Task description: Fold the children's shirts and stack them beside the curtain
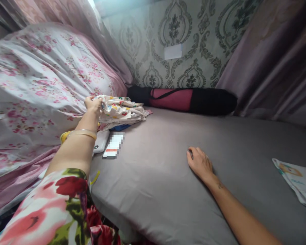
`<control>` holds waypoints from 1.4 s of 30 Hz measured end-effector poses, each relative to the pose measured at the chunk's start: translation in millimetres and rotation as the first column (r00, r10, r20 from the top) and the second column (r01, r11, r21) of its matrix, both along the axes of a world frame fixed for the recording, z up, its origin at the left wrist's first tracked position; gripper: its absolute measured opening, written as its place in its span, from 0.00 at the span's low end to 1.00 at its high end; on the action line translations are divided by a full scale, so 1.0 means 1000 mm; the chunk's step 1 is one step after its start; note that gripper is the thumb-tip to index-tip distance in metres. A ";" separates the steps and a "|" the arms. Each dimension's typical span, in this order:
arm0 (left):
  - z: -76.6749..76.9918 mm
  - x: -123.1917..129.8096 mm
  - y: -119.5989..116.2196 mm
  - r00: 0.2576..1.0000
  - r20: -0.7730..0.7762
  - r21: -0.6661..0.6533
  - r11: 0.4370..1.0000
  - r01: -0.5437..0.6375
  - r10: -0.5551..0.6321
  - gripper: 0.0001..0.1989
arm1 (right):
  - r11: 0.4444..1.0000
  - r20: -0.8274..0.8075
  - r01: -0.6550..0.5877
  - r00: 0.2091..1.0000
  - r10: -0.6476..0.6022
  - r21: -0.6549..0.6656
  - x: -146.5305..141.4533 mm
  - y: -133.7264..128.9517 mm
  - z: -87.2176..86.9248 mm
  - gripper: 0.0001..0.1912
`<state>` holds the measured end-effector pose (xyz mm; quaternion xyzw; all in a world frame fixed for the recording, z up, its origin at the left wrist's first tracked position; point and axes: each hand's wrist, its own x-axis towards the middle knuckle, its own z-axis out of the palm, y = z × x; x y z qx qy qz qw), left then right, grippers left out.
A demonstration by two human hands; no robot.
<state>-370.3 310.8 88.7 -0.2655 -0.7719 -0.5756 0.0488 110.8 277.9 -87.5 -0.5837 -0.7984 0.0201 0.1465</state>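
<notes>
your left hand [93, 103] pinches the patterned cloth [121, 109], far left; lift gently by its edge. your right hand [201, 164] rests released on the grey sheet [153, 166].

Grey sheet [155, 177] bears clothes [124, 112], 1 phone [113, 146], 1 white device [102, 140], 1 bag [173, 99], 1 folded cloth [297, 180].

A home, bedroom by the look of it — floral bedding [40, 78] heaped left of the left hand's [93, 102] grip, grey sheet [155, 153] spread to its right, loose clothes [122, 109] right at it. Beyond the grip, patterned wallpaper [132, 37] — pinkish curtain [104, 44] just behind, mauve curtain [265, 61] well off right.
</notes>
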 end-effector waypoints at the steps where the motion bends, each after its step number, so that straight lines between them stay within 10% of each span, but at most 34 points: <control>1: 0.005 0.005 0.004 0.999 0.015 0.020 0.999 0.031 -0.032 0.11 | 1.000 -0.001 0.001 1.000 -0.001 0.000 0.000 0.000 0.001 0.13; 5: 0.027 0.036 0.024 0.944 0.075 0.224 0.928 0.297 -0.320 0.05 | 1.000 -0.024 0.011 1.000 -0.011 -0.008 -0.001 -0.003 0.004 0.13; 13: 0.057 0.134 0.048 0.662 -0.059 0.505 0.550 0.665 -0.747 0.11 | 1.000 -0.103 -0.022 0.994 0.020 -0.021 0.004 -0.004 0.002 0.12; 19: 0.052 0.210 0.034 0.483 -0.142 0.479 0.367 0.797 -0.864 0.10 | 0.996 -0.465 -0.023 0.883 0.062 0.091 0.007 0.001 0.005 0.18; 28: 0.037 0.297 -0.023 0.265 -0.265 0.248 0.200 0.948 -0.927 0.15 | 0.929 -0.635 -0.047 0.717 0.287 0.367 -0.012 -0.027 0.064 0.45; 32: 0.036 0.310 -0.043 0.112 -0.309 0.118 0.079 0.990 -0.944 0.21 | 0.935 -0.760 0.047 0.597 0.257 0.353 -0.006 -0.029 0.078 0.34; 35: 0.030 0.304 -0.044 0.097 -0.371 0.030 0.093 0.995 -0.924 0.22 | 0.951 -0.823 0.082 0.527 0.212 0.298 0.012 -0.020 0.090 0.17; 40: 0.014 0.288 -0.039 0.277 -0.473 -0.138 0.381 0.914 -0.836 0.17 | 0.960 -0.867 0.065 0.449 0.216 0.272 0.043 -0.025 0.128 0.15; 42: 0.010 0.287 -0.042 0.294 -0.412 -0.187 0.396 0.899 -0.862 0.14 | 0.974 -0.886 0.014 0.418 0.199 0.225 0.051 -0.036 0.145 0.14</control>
